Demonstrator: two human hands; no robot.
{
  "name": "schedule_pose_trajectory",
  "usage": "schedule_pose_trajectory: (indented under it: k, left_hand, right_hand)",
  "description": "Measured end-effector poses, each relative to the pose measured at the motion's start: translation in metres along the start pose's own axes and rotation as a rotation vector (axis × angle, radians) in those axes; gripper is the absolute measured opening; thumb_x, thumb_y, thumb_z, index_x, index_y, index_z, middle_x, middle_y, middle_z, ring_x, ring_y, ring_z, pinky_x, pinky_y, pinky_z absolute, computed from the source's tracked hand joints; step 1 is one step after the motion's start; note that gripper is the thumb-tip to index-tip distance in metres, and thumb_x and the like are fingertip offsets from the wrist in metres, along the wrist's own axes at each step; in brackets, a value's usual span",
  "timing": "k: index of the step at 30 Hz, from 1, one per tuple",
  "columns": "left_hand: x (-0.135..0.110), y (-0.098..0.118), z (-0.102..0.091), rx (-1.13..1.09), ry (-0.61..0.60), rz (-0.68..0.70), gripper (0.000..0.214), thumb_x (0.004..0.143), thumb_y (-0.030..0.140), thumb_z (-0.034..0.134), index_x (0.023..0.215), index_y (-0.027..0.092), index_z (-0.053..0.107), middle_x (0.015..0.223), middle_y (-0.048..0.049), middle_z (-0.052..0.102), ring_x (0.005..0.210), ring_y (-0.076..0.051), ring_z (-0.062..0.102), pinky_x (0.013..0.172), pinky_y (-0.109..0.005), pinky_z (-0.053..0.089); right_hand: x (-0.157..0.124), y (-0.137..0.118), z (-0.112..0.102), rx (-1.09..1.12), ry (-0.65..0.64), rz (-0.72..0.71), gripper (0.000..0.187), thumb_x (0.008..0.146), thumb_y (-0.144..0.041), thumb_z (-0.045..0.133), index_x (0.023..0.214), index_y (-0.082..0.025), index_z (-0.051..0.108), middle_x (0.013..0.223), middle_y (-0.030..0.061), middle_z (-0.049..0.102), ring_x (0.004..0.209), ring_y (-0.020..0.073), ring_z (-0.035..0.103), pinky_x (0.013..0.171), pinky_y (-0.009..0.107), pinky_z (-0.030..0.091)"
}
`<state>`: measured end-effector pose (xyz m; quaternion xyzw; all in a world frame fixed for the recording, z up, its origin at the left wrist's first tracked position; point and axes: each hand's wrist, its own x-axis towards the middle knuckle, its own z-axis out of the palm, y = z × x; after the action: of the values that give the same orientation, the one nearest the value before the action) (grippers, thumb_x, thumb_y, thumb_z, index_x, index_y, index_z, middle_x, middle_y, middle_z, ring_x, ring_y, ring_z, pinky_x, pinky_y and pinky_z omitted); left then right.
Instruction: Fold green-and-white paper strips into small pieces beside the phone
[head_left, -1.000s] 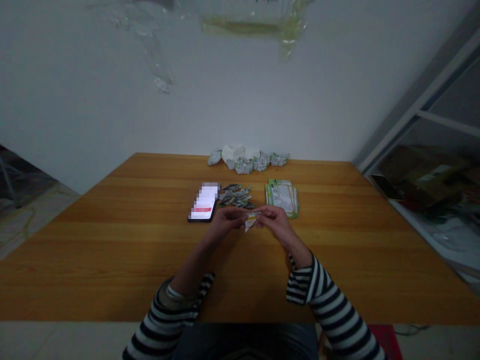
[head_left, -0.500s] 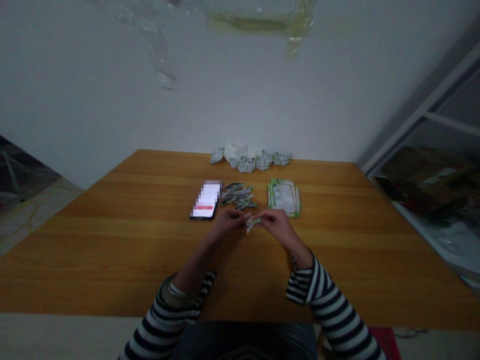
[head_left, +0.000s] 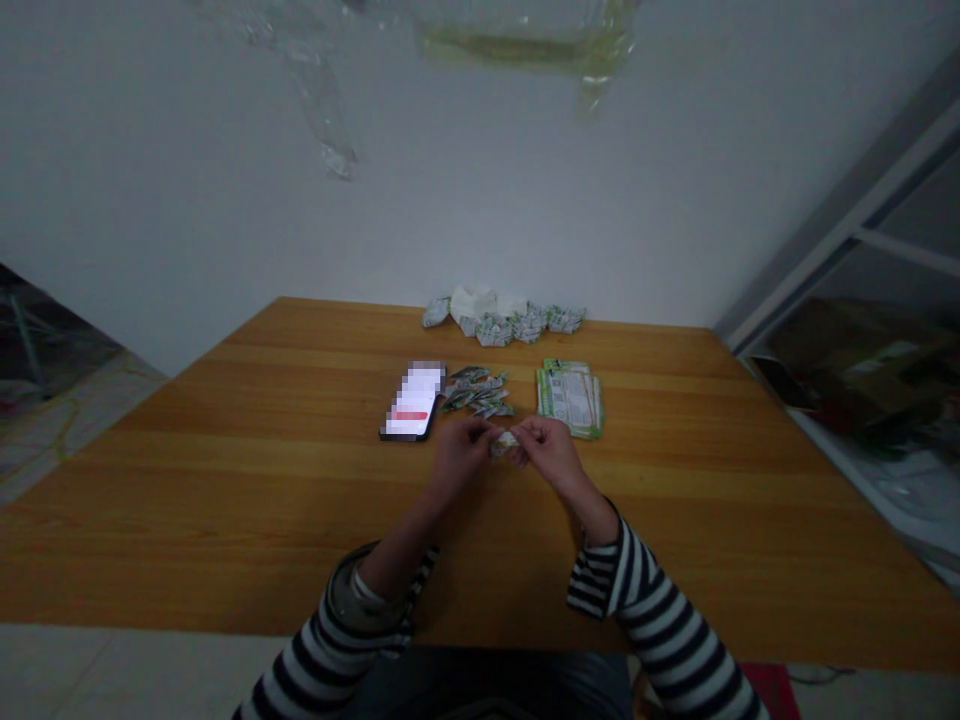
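Note:
Between my two hands is a small folded piece of printed paper [head_left: 505,441], white and green. My left hand [head_left: 462,450] pinches its left side, and my right hand [head_left: 549,452] pinches its right side; the fingers partly cover it. Just beyond lies a heap of small folded paper pieces [head_left: 480,390] in the same print. To the right of that heap, a stack of flat printed sheets [head_left: 570,398] with green edges rests close past my right hand.
A phone [head_left: 414,400] with a lit screen lies left of the paper heap. Crumpled and folded papers [head_left: 495,328] line the far edge of the wooden table [head_left: 225,480] against the wall. A dark phone-like object [head_left: 781,383] lies on a surface at the right.
The folded paper has turned between my fingers, and its pointed lower end no longer hangs down. My hands have drawn slightly closer around it. The other things stay put.

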<state>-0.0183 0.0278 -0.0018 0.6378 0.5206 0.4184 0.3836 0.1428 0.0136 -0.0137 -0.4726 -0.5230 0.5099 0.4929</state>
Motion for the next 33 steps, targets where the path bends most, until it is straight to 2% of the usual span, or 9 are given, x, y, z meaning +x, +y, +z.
schedule_pose_trajectory:
  k: [4,7,10,12,16,19,22,26,33]
  left_hand:
    - [0.002,-0.002,0.002,-0.200,-0.123,-0.004,0.031,0.074,0.039,0.069,0.093,0.015,0.070,0.068,-0.0025,0.067,0.061,-0.016,0.060,0.057,-0.024,0.045]
    - [0.003,-0.003,0.001,-0.270,-0.221,0.029,0.047,0.071,0.034,0.073,0.114,0.015,0.066,0.074,-0.0026,0.068,0.063,-0.015,0.061,0.061,-0.024,0.047]
    - [0.004,-0.003,-0.004,-0.221,-0.181,0.032,0.040,0.077,0.033,0.065,0.110,0.012,0.070,0.068,-0.0020,0.066,0.056,-0.013,0.055,0.056,-0.023,0.044]
    - [0.005,-0.002,-0.007,-0.173,-0.139,0.022,0.038,0.078,0.032,0.063,0.108,0.011,0.072,0.063,-0.0007,0.065,0.052,-0.012,0.052,0.053,-0.023,0.041]
    - [0.004,0.000,-0.008,-0.148,-0.147,0.024,0.042,0.076,0.032,0.066,0.112,0.012,0.070,0.058,0.0015,0.062,0.049,-0.011,0.050,0.050,-0.022,0.038]
    - [0.005,-0.001,-0.004,-0.227,-0.127,0.011,0.048,0.073,0.032,0.070,0.116,0.013,0.067,0.066,-0.0006,0.066,0.054,-0.013,0.057,0.053,-0.023,0.045]
    - [0.005,-0.003,-0.002,-0.284,-0.057,0.011,0.042,0.072,0.031,0.072,0.110,0.014,0.069,0.081,-0.0060,0.072,0.071,-0.018,0.067,0.068,-0.028,0.053]
    - [0.005,-0.003,-0.003,-0.216,0.015,0.063,0.027,0.076,0.031,0.069,0.097,0.016,0.074,0.095,-0.0097,0.075,0.089,-0.023,0.069,0.084,-0.034,0.053]
    - [0.004,0.001,-0.006,-0.222,-0.014,0.051,0.029,0.077,0.034,0.070,0.097,0.016,0.076,0.097,-0.0094,0.077,0.088,-0.024,0.070,0.083,-0.034,0.054]
  right_hand:
    - [0.002,0.002,-0.002,0.027,0.112,-0.014,0.036,0.075,-0.053,0.068,0.065,-0.019,0.062,0.050,0.0007,0.064,0.040,0.0138,0.057,0.040,0.024,0.046]
    - [0.003,-0.001,-0.007,0.120,0.096,0.003,0.036,0.076,-0.053,0.068,0.080,-0.017,0.069,0.054,0.0006,0.066,0.042,0.0131,0.058,0.042,0.023,0.046]
    - [0.001,-0.007,-0.011,0.130,-0.060,-0.024,0.040,0.078,-0.049,0.068,0.102,-0.017,0.071,0.062,0.0001,0.069,0.048,0.0114,0.058,0.048,0.022,0.048]
    - [0.000,-0.010,-0.013,0.049,-0.131,-0.054,0.043,0.073,-0.044,0.075,0.107,-0.019,0.071,0.063,-0.0014,0.068,0.050,0.0102,0.056,0.049,0.021,0.046]
    - [0.000,-0.006,-0.012,-0.053,-0.037,-0.072,0.033,0.068,-0.046,0.078,0.083,-0.017,0.074,0.056,-0.0013,0.065,0.046,0.0100,0.053,0.044,0.020,0.043]
    - [0.002,0.001,-0.007,0.078,0.014,0.029,0.038,0.073,-0.055,0.070,0.071,-0.017,0.069,0.056,0.0017,0.067,0.045,0.0134,0.059,0.044,0.024,0.047]
    - [0.001,0.003,-0.002,0.253,0.028,0.110,0.039,0.070,-0.050,0.074,0.094,-0.019,0.068,0.064,0.0028,0.072,0.054,0.0182,0.068,0.051,0.027,0.054]
    - [-0.003,-0.003,-0.001,0.370,-0.022,0.140,0.067,0.073,-0.041,0.074,0.133,-0.024,0.050,0.068,0.0017,0.074,0.059,0.0203,0.071,0.058,0.031,0.057]
    - [-0.008,-0.014,-0.005,0.380,-0.175,0.100,0.061,0.079,-0.042,0.069,0.134,-0.024,0.053,0.077,0.0033,0.075,0.068,0.0184,0.072,0.067,0.031,0.057]
